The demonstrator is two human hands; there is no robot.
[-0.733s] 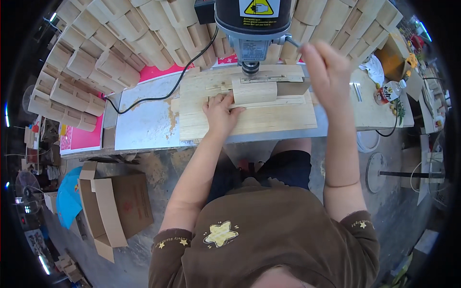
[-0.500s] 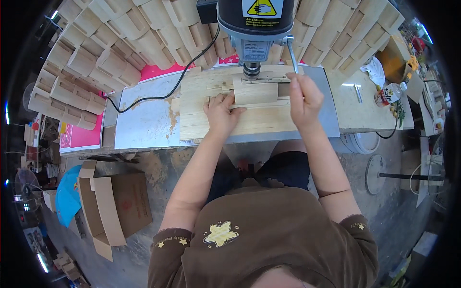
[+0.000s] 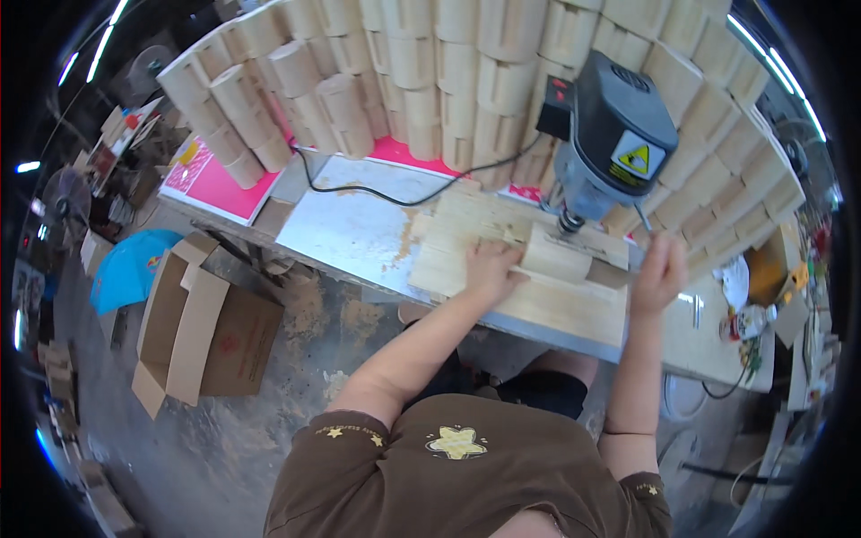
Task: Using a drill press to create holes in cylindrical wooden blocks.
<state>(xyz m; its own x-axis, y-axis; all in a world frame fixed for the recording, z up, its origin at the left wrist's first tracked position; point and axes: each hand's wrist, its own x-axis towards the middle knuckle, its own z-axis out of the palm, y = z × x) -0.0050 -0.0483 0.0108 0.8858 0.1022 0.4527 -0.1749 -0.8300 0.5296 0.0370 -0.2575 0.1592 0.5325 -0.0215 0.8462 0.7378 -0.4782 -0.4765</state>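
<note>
A grey drill press head [image 3: 619, 143] with a yellow warning sticker hangs over a pale wooden block [image 3: 558, 257]. The block lies on a wooden board [image 3: 529, 300] on the metal bench top [image 3: 359, 233]. My left hand [image 3: 491, 269] lies flat on the board, its fingers pressed against the block's left end. My right hand [image 3: 659, 273] is at the block's right end, its fingers curled round the lower end of the thin metal feed lever [image 3: 642, 222]. The drill chuck sits just above the block.
Stacked wooden cylinders [image 3: 404, 72] form a wall behind the bench. A black cable [image 3: 377, 193] crosses the bench top, with a pink sheet [image 3: 215, 179] at its left. On the floor stand an open cardboard box [image 3: 215, 332] and a blue object [image 3: 126, 269]. Small items crowd the bench's right end [image 3: 744, 314].
My right hand came down from a raised, open position to the lever beside the block's right end. My left hand stayed on the block. The view swung left.
</note>
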